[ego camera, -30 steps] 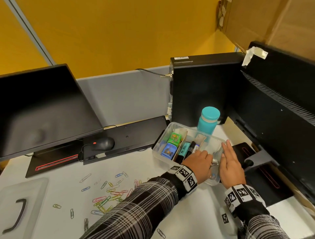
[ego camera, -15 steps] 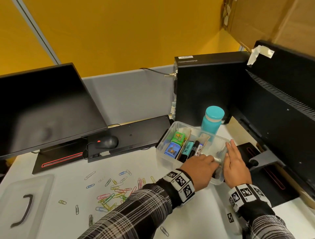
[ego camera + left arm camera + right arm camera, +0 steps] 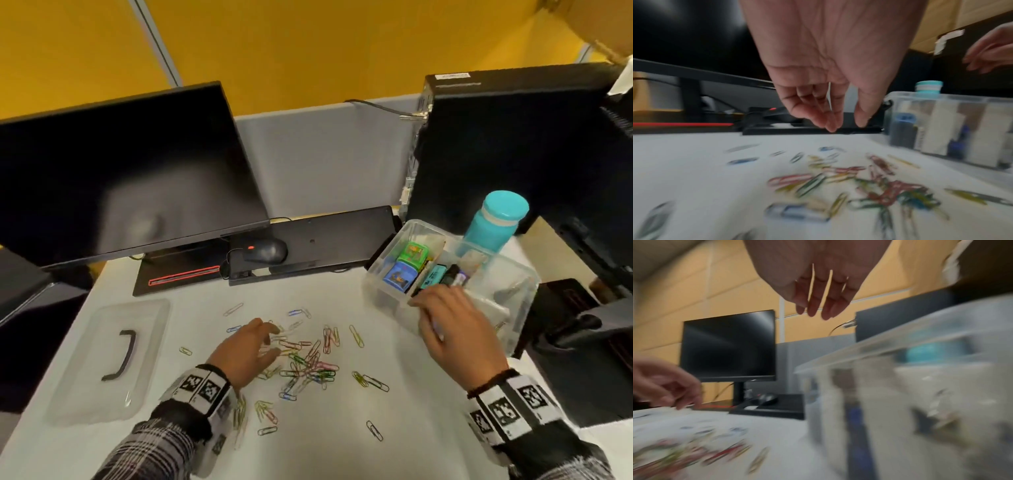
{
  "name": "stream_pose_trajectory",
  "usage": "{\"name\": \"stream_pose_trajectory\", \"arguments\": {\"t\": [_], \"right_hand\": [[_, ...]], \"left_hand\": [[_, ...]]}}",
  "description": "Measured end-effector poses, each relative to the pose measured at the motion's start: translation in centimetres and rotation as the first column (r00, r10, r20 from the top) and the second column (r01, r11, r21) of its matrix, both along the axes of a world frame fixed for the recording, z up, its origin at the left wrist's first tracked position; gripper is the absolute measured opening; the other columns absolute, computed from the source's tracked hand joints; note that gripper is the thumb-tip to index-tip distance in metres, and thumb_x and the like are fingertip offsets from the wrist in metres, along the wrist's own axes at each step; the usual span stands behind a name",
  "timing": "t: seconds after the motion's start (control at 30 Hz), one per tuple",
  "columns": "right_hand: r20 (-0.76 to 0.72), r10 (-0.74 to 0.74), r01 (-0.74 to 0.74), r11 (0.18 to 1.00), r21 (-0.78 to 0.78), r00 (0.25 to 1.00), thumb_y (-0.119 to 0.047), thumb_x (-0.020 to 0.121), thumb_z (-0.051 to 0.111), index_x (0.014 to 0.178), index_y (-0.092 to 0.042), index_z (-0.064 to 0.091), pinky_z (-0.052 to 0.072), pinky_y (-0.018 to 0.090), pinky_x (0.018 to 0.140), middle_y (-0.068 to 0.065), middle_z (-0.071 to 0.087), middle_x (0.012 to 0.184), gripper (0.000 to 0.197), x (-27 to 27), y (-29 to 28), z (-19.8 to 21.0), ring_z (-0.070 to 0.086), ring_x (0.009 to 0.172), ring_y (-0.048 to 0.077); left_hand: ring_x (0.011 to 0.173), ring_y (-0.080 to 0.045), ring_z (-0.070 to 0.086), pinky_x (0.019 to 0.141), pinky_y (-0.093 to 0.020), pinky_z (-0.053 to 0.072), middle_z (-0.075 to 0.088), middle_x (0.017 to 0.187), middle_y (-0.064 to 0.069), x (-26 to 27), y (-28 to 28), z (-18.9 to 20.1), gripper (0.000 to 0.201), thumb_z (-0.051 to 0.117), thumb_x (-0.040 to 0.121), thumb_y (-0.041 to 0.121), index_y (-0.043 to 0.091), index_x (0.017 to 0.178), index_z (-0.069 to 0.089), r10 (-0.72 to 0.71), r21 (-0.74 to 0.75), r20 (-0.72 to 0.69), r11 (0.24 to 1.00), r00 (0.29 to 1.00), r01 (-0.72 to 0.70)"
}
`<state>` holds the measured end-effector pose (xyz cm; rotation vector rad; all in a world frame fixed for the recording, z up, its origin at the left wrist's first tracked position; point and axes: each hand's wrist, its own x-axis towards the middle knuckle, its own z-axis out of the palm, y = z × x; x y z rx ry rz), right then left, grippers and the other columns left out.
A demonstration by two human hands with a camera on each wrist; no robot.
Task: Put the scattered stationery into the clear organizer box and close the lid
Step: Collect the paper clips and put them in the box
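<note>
The clear organizer box [image 3: 382,287] stands at the right of the white desk, lidless, with small green and blue boxes, a highlighter and markers inside. Its clear lid [image 3: 102,363] with a black handle lies flat at the left. Several coloured paper clips [image 3: 308,363] are scattered across the middle of the desk. My left hand [image 3: 274,341] hovers just over the clips, fingers loosely spread and pointing down, holding nothing [image 3: 846,126]. My right hand [image 3: 435,308] hangs over the box's near edge with straight, empty fingers [image 3: 818,309]. Both wrist views are blurred; the clips [image 3: 859,183] and box [image 3: 900,386] show in them.
A dark monitor [image 3: 120,178] stands at the back left, with a black keyboard [image 3: 329,240] and mouse [image 3: 265,250] behind the clips. A teal bottle [image 3: 495,222] and a black computer tower [image 3: 507,144] stand behind the box. A second monitor's stand [image 3: 582,329] is at the right.
My left hand has left the box and swung left to hover over the paper clips. My right hand has drawn back from the box's right compartment to its near edge.
</note>
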<state>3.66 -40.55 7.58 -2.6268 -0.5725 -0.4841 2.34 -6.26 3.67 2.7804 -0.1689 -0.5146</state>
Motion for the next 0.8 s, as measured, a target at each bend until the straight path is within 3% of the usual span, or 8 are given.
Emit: {"name": "stream_pose_trajectory", "arguments": {"t": [0.07,0.13,0.27,0.33,0.4,0.47,0.63,0.8], "right_hand": [[-0.176,0.152,-0.158,0.987,-0.020,0.973,-0.019,0.087,0.050,0.099,-0.021,0.062,0.053,0.030,0.066,-0.005,0.061,0.095,0.017,-0.7,2.5,-1.7,0.060,0.085,0.017],[-0.470,0.153,-0.195,0.980,-0.042,0.870,-0.028,0.088,0.055,0.109,-0.028,0.057,0.048,0.023,0.068,-0.009,0.056,0.104,0.021,-1.4,4.3,-3.6,0.060,0.089,0.012],[-0.862,-0.076,-0.086,0.987,-0.137,0.502,-0.059,0.058,0.078,0.126,-0.026,0.032,0.046,0.026,0.083,-0.007,0.036,0.121,0.088,-3.2,4.5,-7.5,0.054,0.102,0.013],[-0.891,-0.139,-0.044,0.984,-0.175,0.432,-0.066,0.040,0.080,0.128,-0.023,0.027,0.046,0.028,0.085,-0.005,0.032,0.124,0.111,-4.5,4.6,-8.5,0.055,0.105,0.018],[-0.891,-0.152,-0.026,0.983,-0.180,0.428,-0.064,0.041,0.079,0.129,-0.022,0.026,0.045,0.029,0.084,-0.003,0.031,0.124,0.111,-5.7,5.3,-9.3,0.056,0.105,0.021],[-0.875,-0.115,0.036,0.993,-0.111,0.470,-0.048,0.061,0.081,0.130,-0.022,0.028,0.044,0.028,0.087,-0.003,0.033,0.125,0.091,-6.4,6.5,-10.0,0.054,0.107,0.020],[-0.818,-0.035,0.123,0.991,0.044,0.574,-0.020,0.081,0.070,0.120,-0.020,0.045,0.042,0.015,0.069,-0.004,0.046,0.103,0.046,-5.5,10.9,-11.3,0.050,0.078,0.007],[-0.766,-0.016,0.201,0.968,0.149,0.643,-0.013,0.082,0.066,0.110,-0.016,0.054,0.050,0.028,0.075,0.001,0.054,0.095,0.030,-3.4,15.4,-11.4,0.054,0.078,0.017]], "left_hand": [[0.084,-0.010,0.058,0.077,-0.022,0.045,0.051,0.111,0.007,-1.0,2.7,-1.2,0.047,0.058,0.086,0.049,0.028,0.126,0.047,0.127,-0.018,-0.135,0.991,0.983,-0.131],[0.089,-0.011,0.058,0.080,-0.025,0.046,0.048,0.113,0.006,-2.1,4.9,-2.1,0.062,0.067,0.076,0.055,0.028,0.127,0.045,0.251,-0.033,-0.214,0.964,0.944,-0.264],[0.104,-0.016,0.053,0.091,-0.032,0.048,0.039,0.120,0.003,-4.5,7.5,-2.8,0.106,0.079,0.045,0.066,0.025,0.131,0.033,0.311,-0.035,-0.309,0.941,0.899,-0.337],[0.115,-0.022,0.051,0.099,-0.037,0.046,0.036,0.129,0.000,-5.8,7.7,-3.0,0.121,0.082,0.038,0.062,0.024,0.136,0.023,0.259,-0.017,-0.387,0.958,0.885,-0.287],[0.122,-0.024,0.049,0.104,-0.039,0.044,0.031,0.139,-0.002,-7.0,7.3,-3.6,0.121,0.089,0.047,0.045,0.023,0.140,0.015,0.194,-0.047,-0.429,0.971,0.882,-0.236],[0.117,-0.022,0.052,0.101,-0.036,0.046,0.032,0.138,-0.001,-7.5,6.9,-4.3,0.112,0.089,0.056,0.032,0.025,0.140,0.016,0.150,-0.096,-0.402,0.974,0.903,-0.205],[0.074,-0.004,0.047,0.071,-0.019,0.046,0.046,0.103,0.004,-5.2,6.0,-5.8,0.085,0.084,0.064,0.022,0.025,0.129,0.031,0.174,-0.249,-0.314,0.934,0.933,-0.258],[0.071,-0.007,0.050,0.073,-0.027,0.050,0.054,0.098,0.003,-2.6,5.1,-6.1,0.057,0.080,0.070,0.022,0.025,0.114,0.044,0.195,-0.303,-0.230,0.917,0.954,-0.260]]}}
